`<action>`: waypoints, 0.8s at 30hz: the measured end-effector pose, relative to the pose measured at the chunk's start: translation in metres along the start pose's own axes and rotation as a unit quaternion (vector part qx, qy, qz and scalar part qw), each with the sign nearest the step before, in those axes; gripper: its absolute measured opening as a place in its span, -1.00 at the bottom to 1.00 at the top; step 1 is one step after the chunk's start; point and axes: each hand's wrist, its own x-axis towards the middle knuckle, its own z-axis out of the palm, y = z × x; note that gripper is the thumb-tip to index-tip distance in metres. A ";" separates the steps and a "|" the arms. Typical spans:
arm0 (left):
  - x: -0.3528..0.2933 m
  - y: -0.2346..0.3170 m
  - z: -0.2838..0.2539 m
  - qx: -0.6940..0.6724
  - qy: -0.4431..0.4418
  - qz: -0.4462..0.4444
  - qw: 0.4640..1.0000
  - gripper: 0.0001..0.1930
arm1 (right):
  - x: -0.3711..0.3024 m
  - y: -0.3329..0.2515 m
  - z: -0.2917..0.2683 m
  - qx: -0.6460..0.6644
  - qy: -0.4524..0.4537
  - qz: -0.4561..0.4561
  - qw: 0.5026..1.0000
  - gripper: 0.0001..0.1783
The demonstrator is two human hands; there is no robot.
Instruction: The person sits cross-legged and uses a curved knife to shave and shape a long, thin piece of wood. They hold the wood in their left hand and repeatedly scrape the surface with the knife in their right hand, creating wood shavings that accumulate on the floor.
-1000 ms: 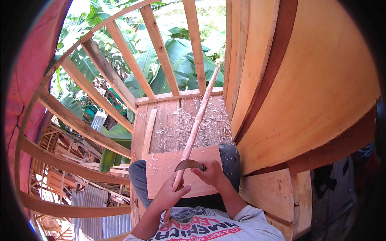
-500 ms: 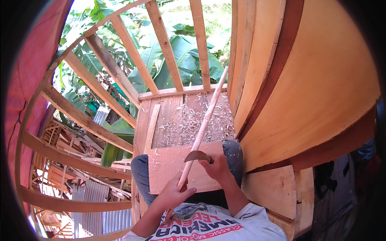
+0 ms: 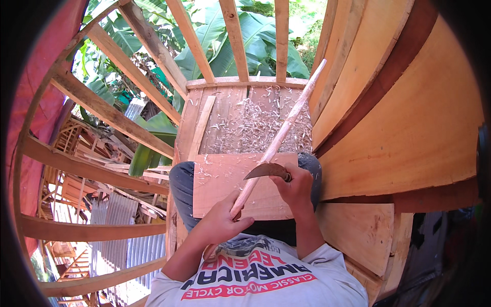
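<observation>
A long peeled wooden stick [image 3: 289, 123] slants up and away to the right across my lap. My left hand [image 3: 223, 221] is wrapped round its near end. In my right hand [image 3: 297, 185] is a knife with a curved, dark blade [image 3: 266, 170]; the handle is mostly hidden by my fingers. The blade lies across the stick, a short way beyond my left hand. Beneath both, a flat wooden board [image 3: 220, 187] rests on my thighs, with a few shavings on it.
Pale curled shavings [image 3: 255, 115] litter the plank floor [image 3: 225, 135] ahead, where a loose wooden strip [image 3: 202, 128] lies. Slatted wooden railing [image 3: 102, 105] curves round the left and front. A tall curved wooden panel [image 3: 399, 117] stands close on the right, above a wooden board [image 3: 358, 230].
The view has shifted, so the scene sits higher and more to the right. Both hands keep their grip, and the blade stays across the stick.
</observation>
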 end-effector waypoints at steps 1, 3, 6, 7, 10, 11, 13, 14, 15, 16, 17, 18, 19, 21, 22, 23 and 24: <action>0.000 0.000 0.000 -0.007 -0.003 -0.002 1.000 -0.67 | 0.001 0.001 -0.001 -0.008 0.007 -0.012 1.000 -0.37; 0.001 -0.003 0.002 -0.023 -0.007 -0.008 1.000 -0.67 | 0.004 0.002 -0.002 -0.024 0.021 -0.036 0.999 -0.37; 0.002 -0.009 0.009 -0.049 -0.010 -0.014 0.999 -0.67 | 0.004 -0.001 -0.002 0.000 0.002 -0.026 1.000 -0.36; 0.002 -0.011 0.009 -0.057 -0.013 -0.011 0.998 -0.67 | 0.003 0.000 -0.001 0.000 0.002 -0.025 1.000 -0.35; 0.000 -0.012 0.009 -0.074 -0.017 -0.017 0.997 -0.68 | 0.001 0.001 0.002 -0.006 -0.006 -0.022 1.000 -0.34; -0.001 -0.013 0.008 -0.079 -0.018 -0.022 0.996 -0.68 | 0.001 0.000 0.002 -0.010 -0.012 -0.021 1.000 -0.34; -0.001 -0.015 0.007 -0.068 -0.022 -0.021 0.997 -0.69 | 0.002 0.002 0.003 -0.023 0.004 -0.041 0.999 -0.34; -0.002 -0.016 0.006 -0.062 -0.024 -0.021 0.998 -0.70 | 0.001 0.008 0.007 -0.032 0.023 -0.062 0.997 -0.34; -0.005 -0.016 0.005 -0.056 -0.038 -0.030 0.997 -0.70 | 0.001 0.017 0.011 -0.040 0.043 -0.083 0.995 -0.34; -0.008 -0.016 0.004 -0.051 -0.056 -0.035 0.996 -0.69 | 0.009 0.045 0.012 0.077 0.054 0.037 0.995 -0.35; -0.009 -0.017 0.005 -0.047 -0.074 -0.039 0.995 -0.69 | 0.019 0.074 0.005 0.192 0.065 0.155 0.967 -0.34; -0.015 -0.024 0.006 -0.067 -0.069 -0.045 0.994 -0.69 | 0.022 0.071 -0.012 0.112 0.076 0.131 0.982 -0.35; -0.018 -0.033 0.006 -0.083 -0.061 -0.047 0.994 -0.69 | 0.028 0.063 -0.025 0.034 0.090 0.102 0.990 -0.36; -0.013 -0.045 0.003 -0.095 -0.024 -0.031 0.995 -0.72 | 0.021 0.054 -0.016 0.156 0.065 0.113 0.979 -0.35; -0.010 -0.043 -0.001 -0.154 -0.032 -0.068 0.985 -0.73 | 0.012 0.046 -0.012 0.213 0.054 0.124 0.968 -0.34; -0.006 -0.040 -0.007 -0.212 -0.040 -0.106 0.971 -0.74 | 0.004 0.032 -0.003 0.136 0.010 0.065 0.989 -0.37; -0.003 -0.036 -0.013 -0.268 -0.044 -0.140 0.952 -0.75 | -0.004 0.013 0.008 0.111 -0.047 0.044 0.992 -0.40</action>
